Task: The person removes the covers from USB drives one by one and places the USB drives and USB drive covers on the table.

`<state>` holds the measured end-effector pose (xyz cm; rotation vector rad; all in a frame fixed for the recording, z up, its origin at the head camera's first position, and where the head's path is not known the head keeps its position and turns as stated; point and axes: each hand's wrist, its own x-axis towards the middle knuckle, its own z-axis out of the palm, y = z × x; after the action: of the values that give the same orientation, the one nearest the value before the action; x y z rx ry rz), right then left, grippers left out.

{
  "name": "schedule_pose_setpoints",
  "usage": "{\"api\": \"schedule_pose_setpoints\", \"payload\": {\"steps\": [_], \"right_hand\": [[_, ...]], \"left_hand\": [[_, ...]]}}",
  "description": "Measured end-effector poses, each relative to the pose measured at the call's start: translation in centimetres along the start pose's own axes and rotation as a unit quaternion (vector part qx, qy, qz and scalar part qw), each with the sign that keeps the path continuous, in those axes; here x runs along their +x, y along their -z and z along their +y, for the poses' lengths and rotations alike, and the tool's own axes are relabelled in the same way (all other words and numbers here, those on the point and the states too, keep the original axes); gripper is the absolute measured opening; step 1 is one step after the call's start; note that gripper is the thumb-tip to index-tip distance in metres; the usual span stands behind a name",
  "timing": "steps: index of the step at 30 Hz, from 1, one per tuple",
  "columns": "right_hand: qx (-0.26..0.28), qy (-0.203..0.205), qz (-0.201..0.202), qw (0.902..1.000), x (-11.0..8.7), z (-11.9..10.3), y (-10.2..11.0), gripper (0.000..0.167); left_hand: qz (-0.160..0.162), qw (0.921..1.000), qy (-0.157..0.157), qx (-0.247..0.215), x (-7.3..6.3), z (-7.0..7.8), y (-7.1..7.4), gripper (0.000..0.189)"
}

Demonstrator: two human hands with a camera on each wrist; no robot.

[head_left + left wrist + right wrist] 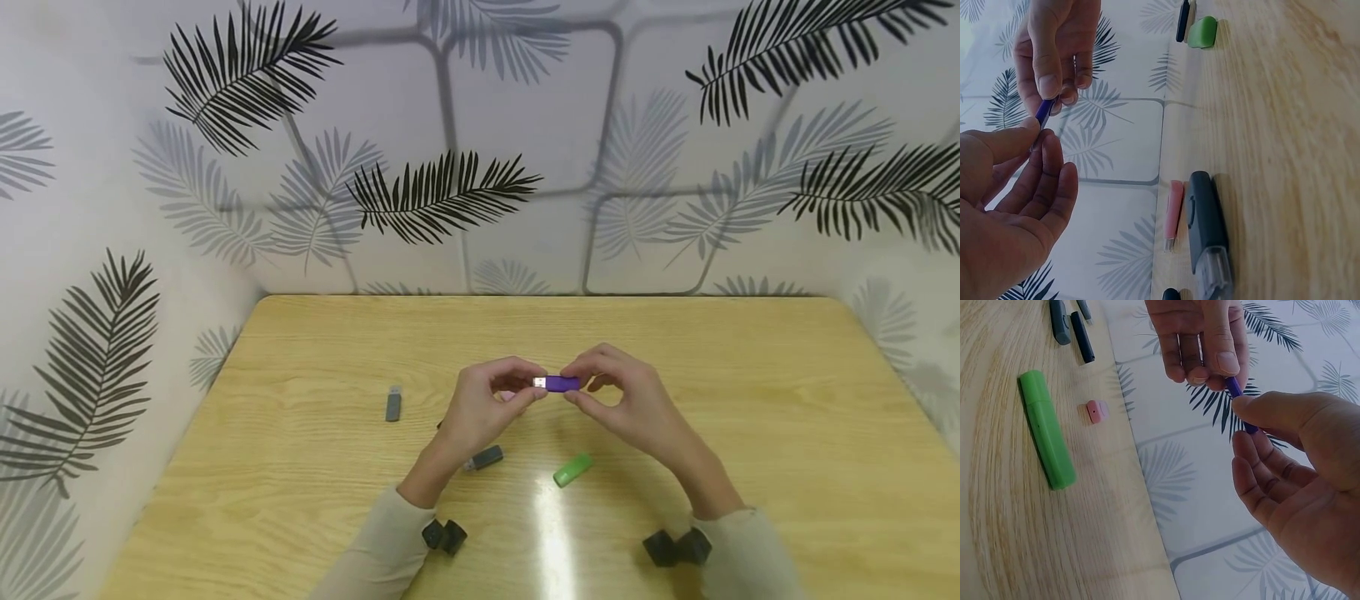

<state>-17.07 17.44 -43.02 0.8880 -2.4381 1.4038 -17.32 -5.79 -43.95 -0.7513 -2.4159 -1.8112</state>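
Observation:
A purple USB stick (561,383) with a silver plug is held level above the table between both hands. My left hand (474,410) pinches its plug end with thumb and fingertips. From the other side, the thumb and forefinger of my right hand (633,404) grip the purple body. The right wrist view shows both thumbs close together along the USB stick (1235,387). Below and behind the left hand lies a pink USB stick (1174,209), partly covered in the head view.
On the wooden table (750,375), a green USB stick (573,470) lies below the hands. A dark grey one (486,457) is by the left wrist, a grey one (393,404) farther left. A black stick (1082,337) is mostly hidden behind the left hand in the head view.

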Motion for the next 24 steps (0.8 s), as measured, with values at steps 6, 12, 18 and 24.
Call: {"api": "schedule_pose_setpoints", "payload": {"steps": [6, 12, 18, 24], "right_hand": [[0.001, 0.007, 0.004, 1.0, 0.01, -0.33, 0.12, 0.025], [0.0, 0.012, 0.003, 0.9999, 0.0, -0.28, 0.21, 0.025], [0.0, 0.016, 0.0, 0.9999, -0.05, -0.09, 0.29, 0.026], [-0.001, 0.03, 0.003, 0.9995, -0.01, -0.1, 0.33, 0.025]], "left_hand": [[-0.002, 1.0, 0.004, -0.006, 0.01, 0.06, 0.15, 0.016], [0.0, 0.9998, -0.008, -0.018, 0.0, -0.12, 0.13, 0.018], [-0.005, 0.9999, -0.006, -0.012, 0.03, 0.11, 0.24, 0.016], [-0.009, 0.9999, -0.008, -0.011, 0.05, 0.2, 0.3, 0.016]]}}
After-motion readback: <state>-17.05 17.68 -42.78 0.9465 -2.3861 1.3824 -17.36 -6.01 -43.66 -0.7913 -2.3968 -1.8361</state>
